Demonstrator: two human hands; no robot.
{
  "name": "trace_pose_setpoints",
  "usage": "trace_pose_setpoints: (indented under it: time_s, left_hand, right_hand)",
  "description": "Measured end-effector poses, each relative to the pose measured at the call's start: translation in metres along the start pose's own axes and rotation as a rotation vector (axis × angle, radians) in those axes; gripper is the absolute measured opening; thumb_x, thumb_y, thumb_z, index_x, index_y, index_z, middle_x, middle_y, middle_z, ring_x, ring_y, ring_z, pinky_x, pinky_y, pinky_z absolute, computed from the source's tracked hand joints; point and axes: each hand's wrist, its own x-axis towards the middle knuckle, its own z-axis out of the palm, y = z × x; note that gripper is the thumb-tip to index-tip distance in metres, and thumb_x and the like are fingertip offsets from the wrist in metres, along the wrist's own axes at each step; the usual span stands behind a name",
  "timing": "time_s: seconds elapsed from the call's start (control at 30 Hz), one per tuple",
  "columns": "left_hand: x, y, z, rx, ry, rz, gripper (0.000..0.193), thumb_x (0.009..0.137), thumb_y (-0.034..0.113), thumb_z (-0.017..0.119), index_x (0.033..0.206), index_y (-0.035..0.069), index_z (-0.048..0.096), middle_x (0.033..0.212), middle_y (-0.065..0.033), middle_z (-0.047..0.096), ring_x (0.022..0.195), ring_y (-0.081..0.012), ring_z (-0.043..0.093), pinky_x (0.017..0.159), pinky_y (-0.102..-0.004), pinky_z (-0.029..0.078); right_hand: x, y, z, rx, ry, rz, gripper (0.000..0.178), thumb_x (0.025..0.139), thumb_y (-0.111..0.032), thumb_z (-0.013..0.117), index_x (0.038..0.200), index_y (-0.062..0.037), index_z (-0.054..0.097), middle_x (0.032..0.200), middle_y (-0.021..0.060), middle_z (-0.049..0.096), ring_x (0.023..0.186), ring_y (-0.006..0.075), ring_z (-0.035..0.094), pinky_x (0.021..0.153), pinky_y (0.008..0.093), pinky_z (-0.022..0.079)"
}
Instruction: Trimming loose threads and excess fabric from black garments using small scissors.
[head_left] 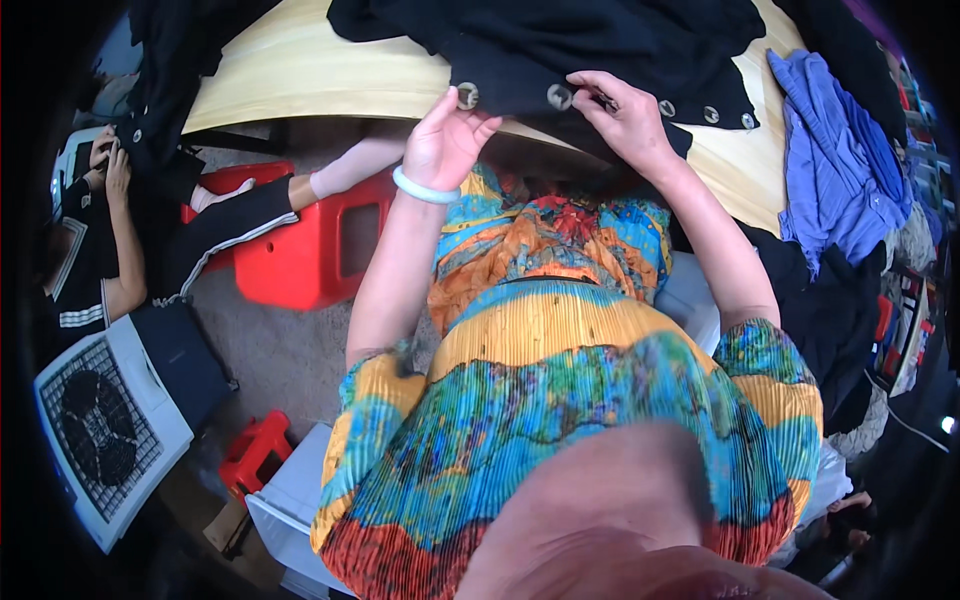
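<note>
The pale table (pixel 300 65) is bare beyond and left of the left hand (pixel 445 145), with its curved near edge running just below both hands. The left hand is half open, its thumb at a button (pixel 468 95) on the black garment (pixel 570 45) ahead, while the right hand (pixel 625 120) is bent narrow at the next button (pixel 559 97), its grip unclear. Blue cloth (pixel 835 150) lies to its right, and a red stool (pixel 300 250) stands lower left of the left hand.
</note>
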Motion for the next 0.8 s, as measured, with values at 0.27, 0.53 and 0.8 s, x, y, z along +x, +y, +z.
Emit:
trace_pose_setpoints:
  time_s: [0.27,0.53,0.8]
  left_hand:
    - [-0.004,-0.012,0.078,0.654,0.032,0.224,0.008,0.083,0.004,0.046,0.09,0.006,0.045,0.086,-0.0009,0.046,0.078,-0.0089,0.046,0.071,-0.0215,0.037]
    - [0.007,-0.035,0.108,1.093,-0.219,0.6,0.041,0.074,0.0,0.057,0.11,0.002,0.037,0.104,-0.0109,0.043,0.081,-0.0157,0.05,0.071,-0.027,0.043]
    - [0.048,0.005,0.129,2.022,-0.021,0.901,0.036,0.067,0.004,0.058,0.102,0.01,0.048,0.111,-0.0228,0.036,0.082,-0.0401,0.051,0.068,-0.0408,0.046]
  right_hand:
    - [-0.005,-0.057,-0.029,-0.003,0.06,-0.191,0.06,0.064,-0.016,0.069,0.116,-0.0026,0.043,0.113,0.0155,0.048,0.103,0.0284,0.05,0.083,0.031,0.042]
    - [-0.016,-0.074,-0.064,0.329,0.116,-0.017,0.03,0.069,-0.001,0.059,0.099,-0.001,0.054,0.083,0.0066,0.058,0.069,0.0094,0.054,0.058,0.0219,0.042]
    - [-0.033,-0.111,-0.143,0.33,0.145,-0.171,0.033,0.062,0.007,0.057,0.094,0.0021,0.054,0.08,0.0066,0.056,0.071,0.0114,0.054,0.062,0.0221,0.042]
